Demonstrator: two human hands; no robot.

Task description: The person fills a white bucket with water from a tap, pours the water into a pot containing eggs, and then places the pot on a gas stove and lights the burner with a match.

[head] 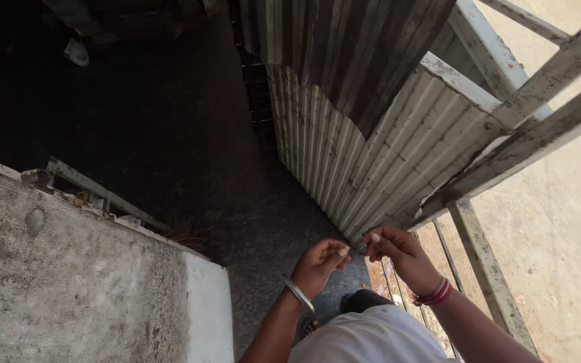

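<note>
The corrugated metal gate (344,144) stood ajar at the right of a dark concrete floor (189,148), its ribbed grey sheet fixed to a frame of worn white-painted bars (539,131), and both hands met just below its lower corner. To the left ran a rough concrete ledge (68,275) with a whitewashed edge, and beyond the gate lay pale sandy ground (566,222). Under the bars a few thin upright rods (446,252) showed.

The left hand (319,265), with a metal bangle (298,294) on its wrist, was curled with its fingers (339,253) pressed together at the tips. The right hand (398,252), wearing red bangles (436,293), was also closed, its fingers (374,238) bunched toward the left hand. The two sets of fingertips were near each other, almost touching, close against the bottom edge of the sheet. Whether they pinched something small between them I could not tell; nothing showed clearly there.

As a judgement, fine work like this so close to the gate would go best with both wrists kept steady and the fingertips held together, well away from the raw cut edge of the sheet, which looked sharp enough to nick skin.
</note>
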